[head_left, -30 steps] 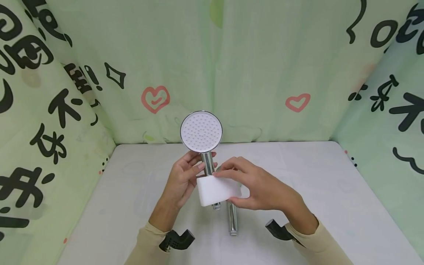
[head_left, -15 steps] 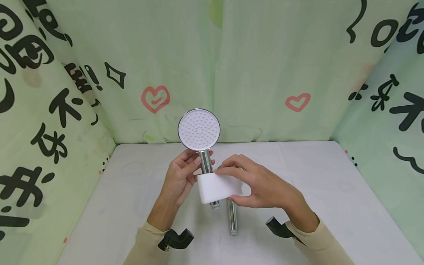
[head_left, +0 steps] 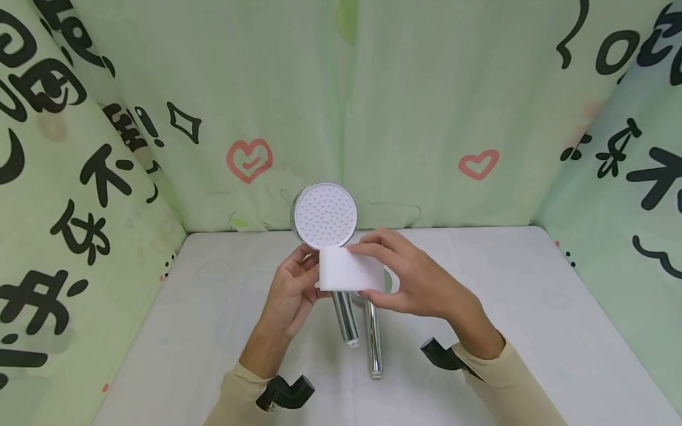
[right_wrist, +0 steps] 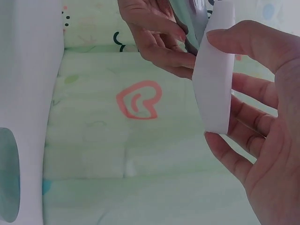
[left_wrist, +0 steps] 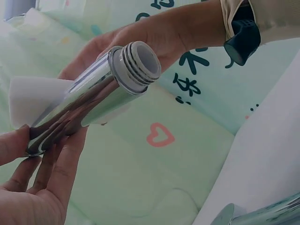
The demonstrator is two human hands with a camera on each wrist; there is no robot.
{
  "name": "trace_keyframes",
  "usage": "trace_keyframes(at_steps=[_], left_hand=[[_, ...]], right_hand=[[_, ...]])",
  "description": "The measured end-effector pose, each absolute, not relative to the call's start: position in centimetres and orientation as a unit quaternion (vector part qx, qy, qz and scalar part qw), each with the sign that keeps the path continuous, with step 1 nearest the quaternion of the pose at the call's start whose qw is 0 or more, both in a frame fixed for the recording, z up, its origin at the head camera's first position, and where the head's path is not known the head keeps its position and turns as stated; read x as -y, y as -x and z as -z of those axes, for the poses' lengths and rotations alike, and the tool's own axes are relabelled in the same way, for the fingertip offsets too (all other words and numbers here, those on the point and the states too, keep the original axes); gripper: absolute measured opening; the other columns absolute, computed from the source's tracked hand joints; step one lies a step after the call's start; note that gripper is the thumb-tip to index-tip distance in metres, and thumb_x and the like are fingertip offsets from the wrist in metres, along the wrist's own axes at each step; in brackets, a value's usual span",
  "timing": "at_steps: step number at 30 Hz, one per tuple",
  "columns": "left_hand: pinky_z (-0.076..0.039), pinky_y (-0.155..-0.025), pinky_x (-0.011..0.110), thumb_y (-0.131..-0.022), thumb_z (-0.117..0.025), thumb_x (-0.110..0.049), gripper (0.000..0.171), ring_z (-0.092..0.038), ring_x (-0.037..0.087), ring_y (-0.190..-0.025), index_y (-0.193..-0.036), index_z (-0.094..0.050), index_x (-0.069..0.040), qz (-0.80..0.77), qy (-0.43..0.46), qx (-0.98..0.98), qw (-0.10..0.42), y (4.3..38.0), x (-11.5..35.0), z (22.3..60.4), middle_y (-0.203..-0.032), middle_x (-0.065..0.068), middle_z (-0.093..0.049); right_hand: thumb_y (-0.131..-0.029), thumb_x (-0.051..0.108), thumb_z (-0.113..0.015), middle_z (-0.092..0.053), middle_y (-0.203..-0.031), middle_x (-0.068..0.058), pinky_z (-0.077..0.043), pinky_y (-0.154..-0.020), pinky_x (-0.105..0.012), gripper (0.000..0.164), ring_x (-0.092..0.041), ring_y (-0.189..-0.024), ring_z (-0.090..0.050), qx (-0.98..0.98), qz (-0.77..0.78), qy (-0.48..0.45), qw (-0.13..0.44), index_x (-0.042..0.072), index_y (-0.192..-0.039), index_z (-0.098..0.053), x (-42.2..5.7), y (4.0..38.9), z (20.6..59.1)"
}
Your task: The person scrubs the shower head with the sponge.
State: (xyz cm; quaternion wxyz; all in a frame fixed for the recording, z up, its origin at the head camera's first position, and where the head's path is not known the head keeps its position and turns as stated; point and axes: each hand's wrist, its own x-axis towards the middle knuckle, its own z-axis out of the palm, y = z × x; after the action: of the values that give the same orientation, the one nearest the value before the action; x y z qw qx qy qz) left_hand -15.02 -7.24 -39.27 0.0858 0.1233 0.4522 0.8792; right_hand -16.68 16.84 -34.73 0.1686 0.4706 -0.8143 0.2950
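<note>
Shower head (head_left: 325, 215) is being held up above the tabletop (head_left: 533, 284), spray face turned toward the person, chrome handle (head_left: 345, 316) slanting down. Left hand (head_left: 290, 290) is pinching it near the neck with thumb and fingertips. Right hand (head_left: 418, 281) is gripping a white block (head_left: 348, 269), thumb below, fingers above; the block is crossing in front of the handle and apparently pressing on it.

Main risk, I'm guessing: a slip. Chrome is looking smooth, and only fingertips are holding one end, so a hard push from the block could be twisting the handle or levering it free. Second shower head (head_left: 375, 343) is lying on the tabletop just beneath, so a drop could be knocking both and scratching the chrome. Threaded end (left_wrist: 131, 68) is sticking out bare; the block could be snagging there. Too loose a pinch could be losing the block.
</note>
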Motion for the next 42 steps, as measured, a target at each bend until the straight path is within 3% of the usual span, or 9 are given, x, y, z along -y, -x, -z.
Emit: trace_keyframes(at_steps=[13,23,31,37,42], left_hand=[[-0.058,-0.072,0.030,-0.101,-0.050,0.005,0.033,-0.064,0.015,-0.096,-0.131,-0.054,-0.010,-0.875,-0.133,-0.459,0.082,14.7,7.5,39.8,-0.125,0.007,-0.062],[-0.059,-0.079,0.029,-0.098,-0.052,0.009,0.044,-0.065,0.020,-0.111,-0.139,-0.050,-0.006,-0.871,-0.150,-0.464,0.059,14.9,7.7,39.6,-0.128,0.010,-0.061],[-0.061,-0.083,0.038,-0.097,-0.056,0.008,0.045,-0.069,0.027,-0.107,-0.140,-0.050,-0.005,-0.874,-0.142,-0.464,0.041,15.4,7.9,39.4,-0.127,0.012,-0.063],[-0.061,-0.079,0.035,-0.095,-0.058,0.009,0.046,-0.070,0.027,-0.106,-0.139,-0.051,-0.004,-0.871,-0.144,-0.469,0.023,15.5,8.0,39.4,-0.125,0.013,-0.063],[-0.062,-0.074,0.035,-0.092,-0.061,0.011,0.048,-0.070,0.026,-0.104,-0.137,-0.051,-0.003,-0.865,-0.148,-0.479,0.015,15.7,8.0,39.3,-0.125,0.015,-0.062]], right_hand=[[-0.081,0.021,-0.084,-0.053,-0.134,-0.001,-0.056,-0.086,-0.034,0.064,-0.016,-0.120,-0.052,0.820,-0.320,-0.448,0.155,0.018,-0.139,-0.058,-16.4,17.3,34.8],[-0.080,0.018,-0.084,-0.053,-0.132,0.002,-0.053,-0.091,-0.033,0.065,-0.015,-0.120,-0.052,0.805,-0.353,-0.463,0.111,0.018,-0.139,-0.056,-16.8,16.3,35.9],[-0.078,0.016,-0.085,-0.053,-0.130,0.002,-0.053,-0.094,-0.031,0.066,-0.015,-0.120,-0.053,0.797,-0.354,-0.481,0.092,0.018,-0.138,-0.057,-17.2,15.4,36.8],[-0.076,0.015,-0.086,-0.055,-0.130,0.004,-0.054,-0.092,-0.030,0.066,-0.013,-0.116,-0.055,0.764,-0.363,-0.526,0.091,0.018,-0.136,-0.056,-17.4,15.4,37.3],[-0.077,0.014,-0.085,-0.055,-0.130,0.004,-0.055,-0.089,-0.030,0.066,-0.013,-0.114,-0.055,0.751,-0.381,-0.536,0.058,0.018,-0.135,-0.055,-17.4,15.4,37.5]])
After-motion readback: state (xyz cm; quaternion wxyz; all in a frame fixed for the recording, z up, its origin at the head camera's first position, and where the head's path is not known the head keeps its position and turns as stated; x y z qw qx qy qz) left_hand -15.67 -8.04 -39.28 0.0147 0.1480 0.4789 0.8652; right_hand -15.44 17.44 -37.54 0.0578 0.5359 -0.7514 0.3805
